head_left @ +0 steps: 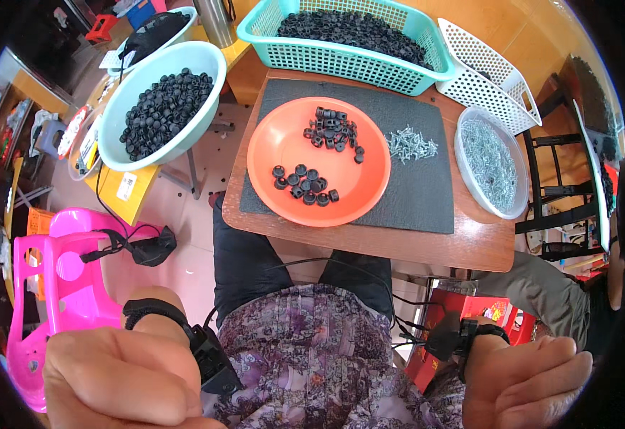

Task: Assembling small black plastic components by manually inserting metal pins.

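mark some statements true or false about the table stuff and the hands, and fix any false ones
1. The black parts in the orange bowl form two groups. True.
2. The loose metal pieces lie left of the orange bowl. False: the metal pieces lie right of it, on the mat.
3. A clear tub stands right of the mat. True.
4. The right hand is in the orange bowl. False: the right hand is away from it, at the lower right.
5. The left hand is curled. True.

The way lies open over the near edge of the wooden table (469,249) to the orange basin (334,163); the turquoise basket (348,68) walls off the far edge, a clear tub (509,212) the right.
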